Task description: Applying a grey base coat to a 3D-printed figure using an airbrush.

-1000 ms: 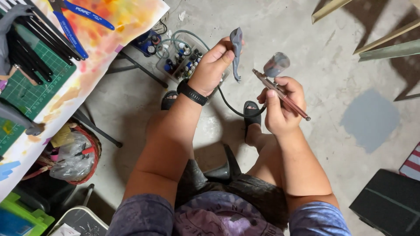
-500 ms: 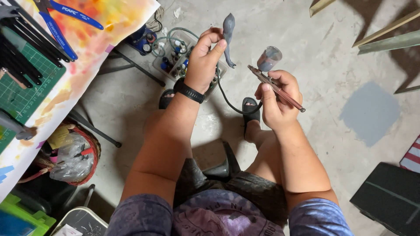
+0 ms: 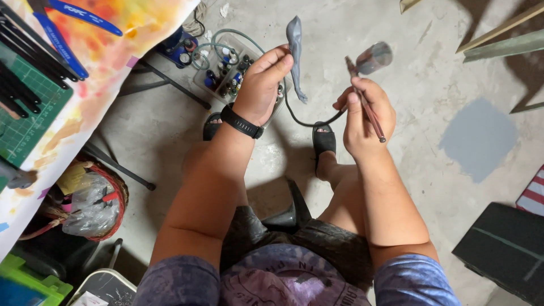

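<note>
Left hand [image 3: 262, 85]: fingers pinched on grey model part [image 3: 295, 48], above the bottle tray [image 3: 226, 71].
Right hand [image 3: 365, 113]: wrapped around airbrush [image 3: 362, 93], right of the part.
Advice: steady nozzle, light even passes, part turned slowly.

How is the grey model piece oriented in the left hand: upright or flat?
Upright: the grey model piece stands on end, pinched by the left hand.
</note>
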